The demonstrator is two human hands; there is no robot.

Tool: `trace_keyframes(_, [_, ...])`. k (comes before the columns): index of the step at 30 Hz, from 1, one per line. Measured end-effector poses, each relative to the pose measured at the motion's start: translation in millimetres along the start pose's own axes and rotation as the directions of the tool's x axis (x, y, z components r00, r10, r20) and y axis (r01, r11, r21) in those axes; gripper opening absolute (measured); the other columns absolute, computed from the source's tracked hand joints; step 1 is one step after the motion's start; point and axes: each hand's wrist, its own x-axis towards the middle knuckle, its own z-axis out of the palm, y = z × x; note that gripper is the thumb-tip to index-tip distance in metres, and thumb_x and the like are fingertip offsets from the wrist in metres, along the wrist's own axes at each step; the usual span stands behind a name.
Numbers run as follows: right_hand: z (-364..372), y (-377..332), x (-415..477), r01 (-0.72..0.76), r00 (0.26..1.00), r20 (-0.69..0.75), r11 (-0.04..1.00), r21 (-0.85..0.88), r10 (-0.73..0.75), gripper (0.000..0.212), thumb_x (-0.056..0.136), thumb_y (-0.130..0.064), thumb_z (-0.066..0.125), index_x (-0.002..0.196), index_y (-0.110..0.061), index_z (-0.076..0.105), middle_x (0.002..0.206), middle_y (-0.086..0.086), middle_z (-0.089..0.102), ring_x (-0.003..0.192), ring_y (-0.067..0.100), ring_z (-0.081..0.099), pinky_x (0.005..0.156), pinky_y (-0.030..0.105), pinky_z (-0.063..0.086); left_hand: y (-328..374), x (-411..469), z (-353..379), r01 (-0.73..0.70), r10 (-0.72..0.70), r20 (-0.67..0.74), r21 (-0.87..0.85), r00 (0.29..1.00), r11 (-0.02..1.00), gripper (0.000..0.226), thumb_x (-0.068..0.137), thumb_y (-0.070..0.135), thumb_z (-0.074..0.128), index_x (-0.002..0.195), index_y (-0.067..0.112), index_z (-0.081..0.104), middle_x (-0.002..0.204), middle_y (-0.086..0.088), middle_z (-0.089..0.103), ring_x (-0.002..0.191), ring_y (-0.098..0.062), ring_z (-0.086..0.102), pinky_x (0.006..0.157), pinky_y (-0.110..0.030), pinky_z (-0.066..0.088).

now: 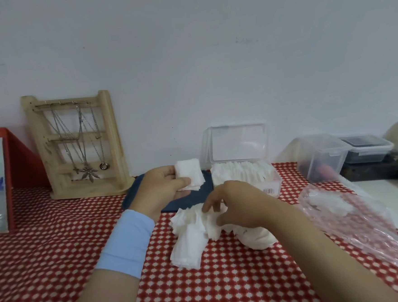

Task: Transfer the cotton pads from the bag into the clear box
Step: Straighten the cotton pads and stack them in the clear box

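Observation:
My left hand [166, 188] grips a small stack of white square cotton pads [190, 176] between thumb and fingers, just left of the clear box. The clear box [272, 184] stands against the wall with its lid [238, 142] raised, and a row of pads [239, 171] stands inside it. My right hand [236, 205] rests with curled fingers on a loose pile of cotton pads [191, 236] lying on the red patterned tablecloth. The clear plastic bag [353, 220] lies crumpled to the right with a few pads still visible inside.
A dark blue flat item [189, 201] lies under my left hand. A wooden jewellery stand [75, 145] with necklaces leans at the back left, beside a red box [19, 158]. Clear storage containers [321, 156] stand at the back right.

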Motion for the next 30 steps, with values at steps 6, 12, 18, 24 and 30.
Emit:
trace_keyframes(6, [-16, 4, -5, -0.012, 0.973, -0.205, 0.91, 0.414, 0.106, 0.004, 0.084, -0.023, 0.08, 0.085, -0.024, 0.077, 0.086, -0.01, 0.075, 0.078, 0.003, 0.067, 0.073, 0.016, 0.053, 0, 2, 6, 0.007, -0.007, -0.028, 0.007, 1.0, 1.0, 0.01, 0.096, 0.007, 0.065, 0.096, 0.014, 0.072, 0.099, -0.003, 0.076, 0.091, -0.016, 0.074, 0.069, -0.023, 0.062])
trace_keyframes(12, [-24, 1, -8, -0.052, 0.915, -0.217, 0.634, 0.771, 0.339, 0.008, 0.088, -0.016, 0.077, 0.091, -0.009, 0.075, 0.071, -0.004, 0.07, 0.049, 0.0, 0.055, 0.051, 0.015, 0.046, -3, 0, 10, 0.032, -0.034, -0.032, -0.077, 0.999, 0.997, 0.01, 0.096, 0.015, 0.068, 0.097, 0.009, 0.077, 0.098, -0.008, 0.079, 0.093, -0.019, 0.076, 0.072, -0.026, 0.062])
trace_keyframes(18, [-31, 0, -8, 0.023, 0.908, -0.204, 0.443, 0.896, 0.365, 0.012, 0.086, -0.011, 0.078, 0.094, -0.002, 0.075, 0.075, 0.006, 0.071, 0.055, 0.012, 0.055, 0.05, 0.024, 0.048, -4, -4, 22, 0.108, -0.089, 0.095, -0.212, 0.991, 0.971, 0.02, 0.097, 0.016, 0.066, 0.113, 0.006, 0.074, 0.107, -0.013, 0.078, 0.1, -0.025, 0.075, 0.075, -0.03, 0.062])
trace_keyframes(24, [-30, -4, -8, 0.007, 0.841, -0.294, 0.533, 0.846, 0.455, 0.012, 0.086, -0.014, 0.079, 0.083, -0.004, 0.072, 0.07, 0.006, 0.072, 0.045, 0.011, 0.058, 0.044, 0.024, 0.046, -2, -7, 29, 0.137, -0.1, 0.154, -0.25, 0.983, 0.958, 0.023, 0.101, 0.016, 0.06, 0.115, 0.002, 0.072, 0.109, -0.015, 0.077, 0.097, -0.024, 0.076, 0.071, -0.026, 0.06])
trace_keyframes(30, [-29, -4, -6, -0.037, 0.821, -0.32, 0.604, 0.796, 0.472, 0.016, 0.083, -0.015, 0.082, 0.089, -0.004, 0.073, 0.076, 0.006, 0.074, 0.053, 0.01, 0.062, 0.044, 0.014, 0.043, 0, -7, 30, 0.144, -0.1, 0.174, -0.264, 0.98, 0.954, 0.028, 0.103, 0.018, 0.056, 0.12, 0.0, 0.069, 0.107, -0.016, 0.077, 0.097, -0.024, 0.076, 0.071, -0.029, 0.061])
